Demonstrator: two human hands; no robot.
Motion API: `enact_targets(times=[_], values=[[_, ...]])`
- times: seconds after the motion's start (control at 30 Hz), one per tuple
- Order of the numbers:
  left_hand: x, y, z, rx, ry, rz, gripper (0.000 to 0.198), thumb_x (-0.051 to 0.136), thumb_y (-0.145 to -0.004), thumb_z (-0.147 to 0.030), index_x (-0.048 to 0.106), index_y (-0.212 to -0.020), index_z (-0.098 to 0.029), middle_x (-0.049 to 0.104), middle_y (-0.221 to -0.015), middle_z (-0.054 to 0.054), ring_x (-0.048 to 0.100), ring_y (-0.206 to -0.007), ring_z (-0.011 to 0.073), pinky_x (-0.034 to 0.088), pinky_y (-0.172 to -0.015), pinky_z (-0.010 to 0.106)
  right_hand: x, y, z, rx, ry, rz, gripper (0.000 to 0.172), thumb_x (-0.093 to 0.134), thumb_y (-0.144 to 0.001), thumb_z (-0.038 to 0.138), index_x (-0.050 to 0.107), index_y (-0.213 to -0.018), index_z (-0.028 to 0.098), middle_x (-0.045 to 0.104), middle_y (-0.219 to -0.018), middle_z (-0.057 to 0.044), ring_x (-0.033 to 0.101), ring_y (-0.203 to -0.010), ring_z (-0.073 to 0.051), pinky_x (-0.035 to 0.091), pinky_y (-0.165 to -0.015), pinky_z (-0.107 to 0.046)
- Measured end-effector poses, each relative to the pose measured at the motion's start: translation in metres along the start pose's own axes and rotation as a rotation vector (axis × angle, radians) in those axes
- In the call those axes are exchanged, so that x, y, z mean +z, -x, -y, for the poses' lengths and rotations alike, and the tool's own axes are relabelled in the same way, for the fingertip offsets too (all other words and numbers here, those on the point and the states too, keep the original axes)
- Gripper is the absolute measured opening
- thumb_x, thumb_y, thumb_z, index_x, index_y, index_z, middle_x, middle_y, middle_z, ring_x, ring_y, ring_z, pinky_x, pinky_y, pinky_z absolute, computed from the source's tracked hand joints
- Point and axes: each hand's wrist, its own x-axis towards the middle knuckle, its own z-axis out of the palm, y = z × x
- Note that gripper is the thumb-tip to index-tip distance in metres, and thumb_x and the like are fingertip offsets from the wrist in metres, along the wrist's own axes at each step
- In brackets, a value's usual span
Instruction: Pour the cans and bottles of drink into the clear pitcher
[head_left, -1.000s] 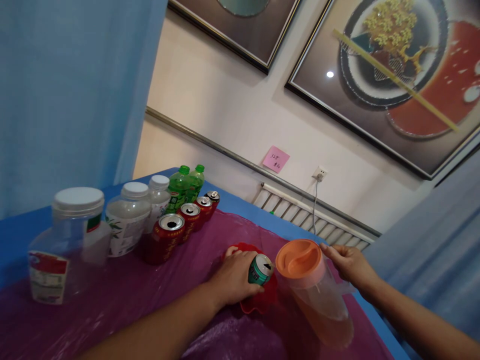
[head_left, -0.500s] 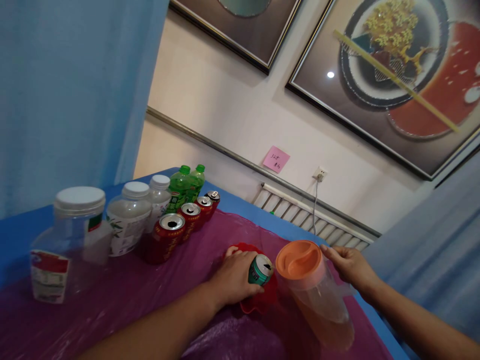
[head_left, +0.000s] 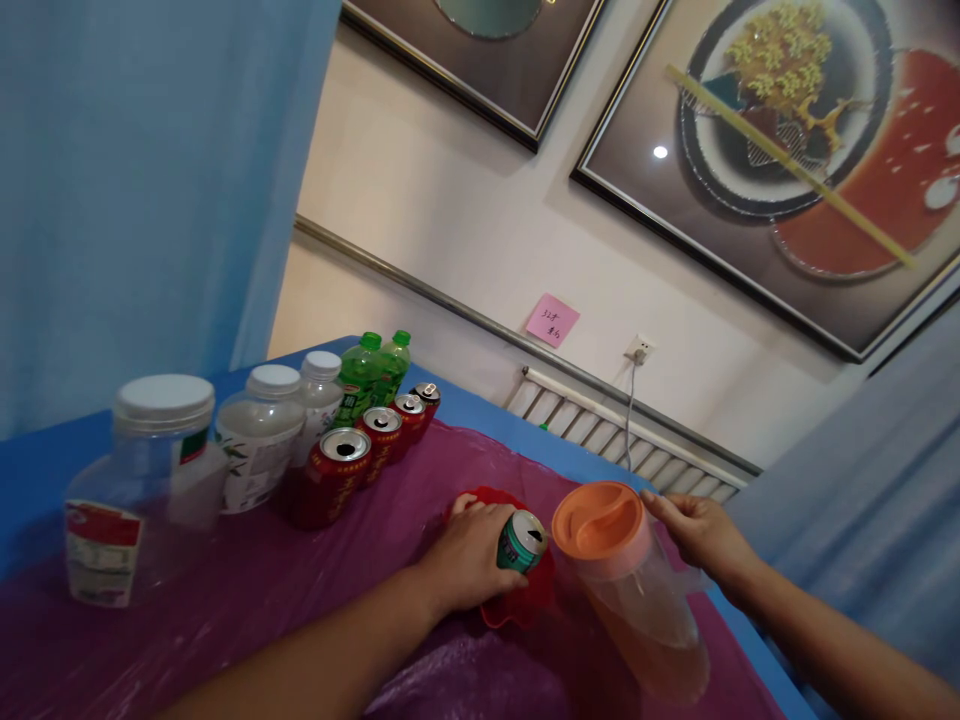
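My left hand (head_left: pixel 476 555) is wrapped round a green drink can (head_left: pixel 523 542), its opened top tilted toward the right. Beneath the can lies a red scalloped dish (head_left: pixel 525 605), partly covered by the hand. On the right, my right hand (head_left: pixel 701 540) is closed round the handle of a clear plastic pitcher (head_left: pixel 637 610) with an orange lid (head_left: pixel 600 520). The pitcher leans toward the can, its lid close to the can's opening, and pale brownish liquid shows inside. Whether any liquid is flowing, I cannot tell.
Several red cans (head_left: pixel 341 475) stand in a row on the purple sheet (head_left: pixel 300 630). Behind them are clear jars with white lids (head_left: pixel 142 500) and two green bottles (head_left: pixel 360 375). A radiator (head_left: pixel 600 425) and a wall socket (head_left: pixel 641 348) lie beyond the blue table (head_left: pixel 517 440).
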Motion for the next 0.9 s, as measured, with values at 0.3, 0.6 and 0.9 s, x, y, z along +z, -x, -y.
enact_targets(times=[0.3,0.6,0.9], values=[[-0.0024,0.0000,-0.0012,0.007,0.011,0.026,0.056,0.085,-0.064,-0.044,0.065,-0.114,-0.028,0.073,-0.118,0.005,0.062,-0.118,0.0321,0.028,-0.114,0.051,0.0004,0.0014,0.0004,-0.002,0.012,-0.001,0.064,0.052,-0.071,0.083,0.028,-0.053,0.027,0.027,-0.047,0.006,0.025,-0.046,-0.010,0.022,-0.043,-0.026],[-0.0021,0.0013,-0.0024,-0.007,-0.009,0.009,0.057,0.086,-0.062,-0.044,0.066,-0.112,-0.025,0.074,-0.114,0.005,0.063,-0.112,0.0334,0.033,-0.110,0.050,-0.0006,0.0010,0.0013,0.022,-0.009,0.003,0.062,0.055,-0.071,0.080,0.030,-0.052,0.027,0.028,-0.047,0.006,0.029,-0.044,-0.010,0.023,-0.043,-0.027],[-0.0010,0.0017,-0.0026,0.004,0.013,0.010,0.057,0.087,-0.063,-0.043,0.066,-0.114,-0.026,0.073,-0.115,0.005,0.062,-0.114,0.0330,0.030,-0.111,0.051,0.0005,0.0029,0.0025,0.003,-0.010,-0.020,0.064,0.056,-0.070,0.082,0.028,-0.051,0.027,0.026,-0.046,0.006,0.025,-0.044,-0.010,0.022,-0.042,-0.026]])
